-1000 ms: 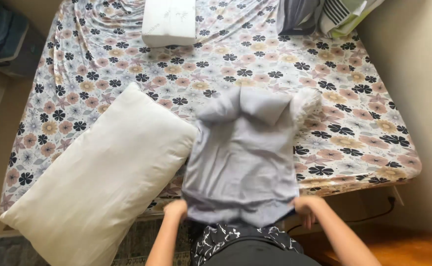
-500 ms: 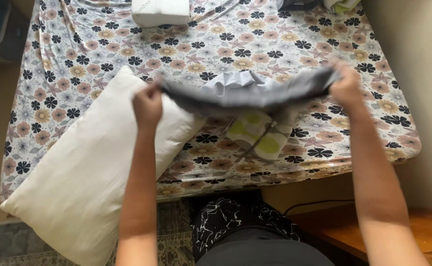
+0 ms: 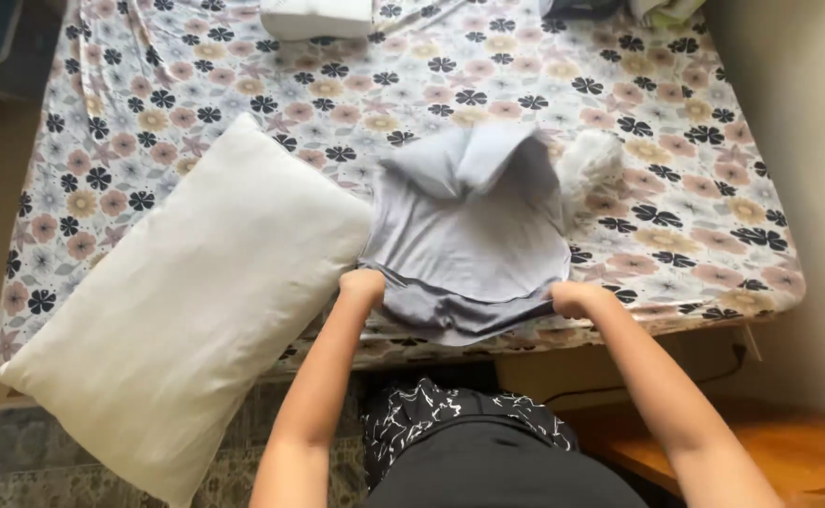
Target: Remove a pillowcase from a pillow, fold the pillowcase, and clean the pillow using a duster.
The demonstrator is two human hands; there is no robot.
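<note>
A grey garment [image 3: 469, 226] lies partly folded on the flowered bed sheet [image 3: 243, 85], its sleeves turned inward at the far end. My left hand [image 3: 363, 286] grips the garment's near left corner. My right hand [image 3: 574, 299] grips its near right corner. Both hands are at the bed's front edge, with the near hem bunched between them. A small white fluffy cloth [image 3: 589, 162] lies just right of the garment's far end.
A large white pillow [image 3: 186, 301] lies at an angle to the left, touching the garment and overhanging the bed's front edge. A white folded item [image 3: 318, 17] sits at the far side. A wall runs along the right; wooden floor [image 3: 789, 452] lies below.
Half a second ago both hands held the garment stretched up over the bed. They have come back to the front edge and laid it flat, covering the yellowish-green item that showed beneath.
</note>
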